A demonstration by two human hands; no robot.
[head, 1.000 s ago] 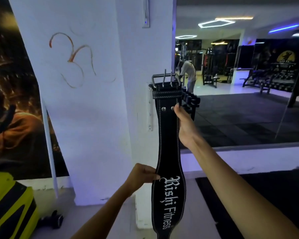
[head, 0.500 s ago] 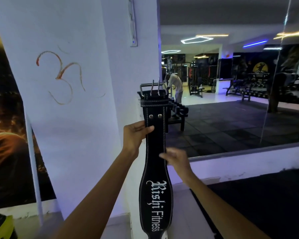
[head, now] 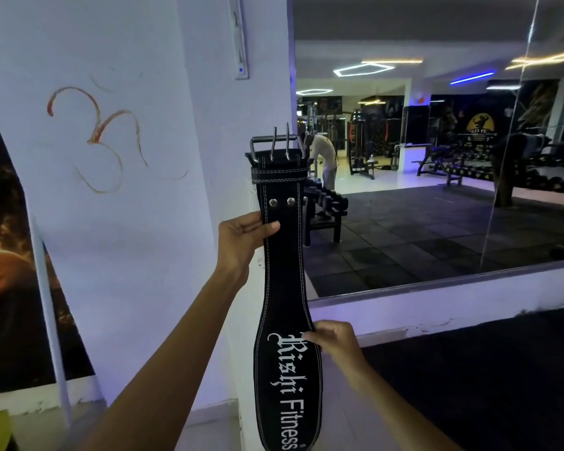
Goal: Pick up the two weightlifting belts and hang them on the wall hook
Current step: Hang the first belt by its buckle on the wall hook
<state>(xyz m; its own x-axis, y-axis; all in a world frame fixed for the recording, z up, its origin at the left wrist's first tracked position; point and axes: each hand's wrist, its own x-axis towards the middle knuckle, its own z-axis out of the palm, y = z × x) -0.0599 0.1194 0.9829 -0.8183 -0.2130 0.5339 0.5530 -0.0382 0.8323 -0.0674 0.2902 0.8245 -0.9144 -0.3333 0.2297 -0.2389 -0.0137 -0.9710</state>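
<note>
A black weightlifting belt (head: 282, 281) with white stitching and white lettering hangs upright in front of the white pillar, its steel buckle (head: 275, 148) at the top. My left hand (head: 241, 234) grips the narrow part just below the two rivets. My right hand (head: 334, 340) pinches the belt's right edge lower down, at the wide lettered part. A second belt seems to lie behind the first at the buckle, but I cannot tell for sure. The wall hook is hidden behind the belt.
The white pillar (head: 163, 222) bears an orange painted symbol (head: 101, 141). A large wall mirror (head: 437, 190) to the right reflects dumbbell racks, benches and a person bending over. A dark poster (head: 4, 255) covers the left wall. Black floor matting (head: 485, 369) lies at the lower right.
My left hand went up from the belt's wide part to the narrow part under the rivets. My right hand let go near the rivets and dropped to the lettered part.
</note>
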